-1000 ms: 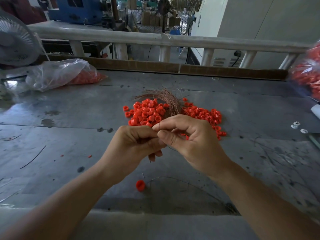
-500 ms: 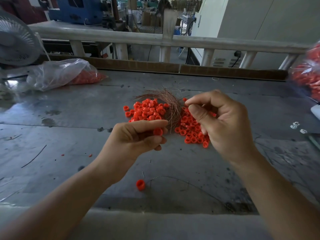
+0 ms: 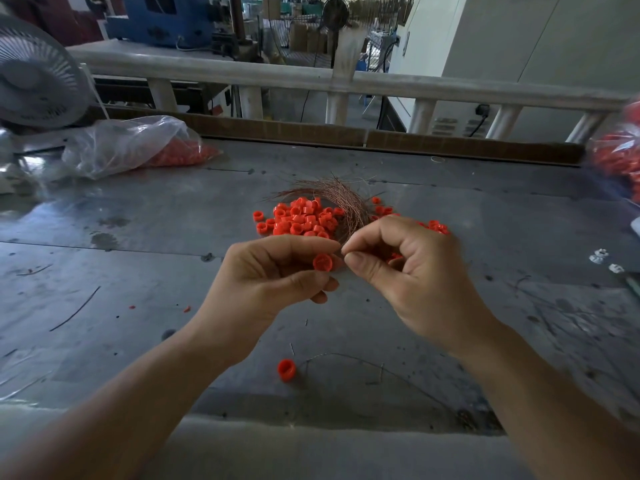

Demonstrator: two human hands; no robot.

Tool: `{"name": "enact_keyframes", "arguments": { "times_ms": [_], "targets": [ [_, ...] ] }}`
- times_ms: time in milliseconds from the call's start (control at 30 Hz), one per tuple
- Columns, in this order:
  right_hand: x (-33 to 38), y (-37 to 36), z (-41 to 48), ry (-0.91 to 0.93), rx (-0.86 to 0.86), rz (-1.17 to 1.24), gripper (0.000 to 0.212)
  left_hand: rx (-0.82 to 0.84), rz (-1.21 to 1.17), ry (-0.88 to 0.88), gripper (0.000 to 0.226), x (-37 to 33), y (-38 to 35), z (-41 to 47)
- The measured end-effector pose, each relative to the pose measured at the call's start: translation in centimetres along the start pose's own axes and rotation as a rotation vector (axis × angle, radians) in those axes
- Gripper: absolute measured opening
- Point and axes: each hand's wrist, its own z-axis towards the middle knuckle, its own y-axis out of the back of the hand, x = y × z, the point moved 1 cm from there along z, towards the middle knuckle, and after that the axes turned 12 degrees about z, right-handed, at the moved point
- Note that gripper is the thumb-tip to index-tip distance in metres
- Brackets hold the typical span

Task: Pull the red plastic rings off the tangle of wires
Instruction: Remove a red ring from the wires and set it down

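Note:
A tangle of thin copper-coloured wires [image 3: 341, 199] lies on the grey metal table [image 3: 138, 271], with a heap of red plastic rings [image 3: 299, 220] around it. My left hand [image 3: 277, 271] holds one red ring [image 3: 322, 262] between thumb and forefinger, just above the table. My right hand [image 3: 398, 268] is beside it, thumb and forefinger pinching a fine wire [image 3: 343, 251] close to that ring. More red rings are partly hidden behind my right hand. A single red ring [image 3: 286, 369] lies on the table near me.
A clear plastic bag [image 3: 131, 143] holding red rings lies at the back left, next to a white fan [image 3: 38, 74]. Another bag of red rings [image 3: 620, 157] sits at the right edge. Small white parts [image 3: 604, 261] lie to the right. A loose wire [image 3: 363, 362] curves near the front edge.
My right hand, which had drawn away to the right over the heap, has come back beside my left hand and pinches a wire at the ring that my left hand holds.

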Motion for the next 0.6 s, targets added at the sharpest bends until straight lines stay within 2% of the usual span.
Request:
{"name": "enact_keyframes", "arguments": {
  "times_ms": [133,233,400,533,600],
  "targets": [
    [-0.05,-0.28,-0.08,-0.016,0.024,-0.021,0.022,0.027,-0.044,-0.029,0.02,0.05,0.15,-0.03],
    [-0.06,-0.24,-0.13,-0.023,0.033,-0.023,0.02,0.051,-0.048,-0.04,0.029,-0.01,0.17,-0.13],
    [-0.18,0.09,-0.08,-0.018,-0.003,-0.031,0.027,-0.033,-0.056,0.004,0.018,0.03,0.09,0.09],
    [-0.47,0.43,0.07,-0.043,-0.049,-0.008,0.03,-0.055,-0.151,0.035,0.021,-0.16,0.24,0.15],
    [-0.53,0.46,0.08,-0.047,-0.055,-0.011,0.03,-0.045,-0.108,0.038,0.028,-0.28,0.22,0.11]
  ]
}}
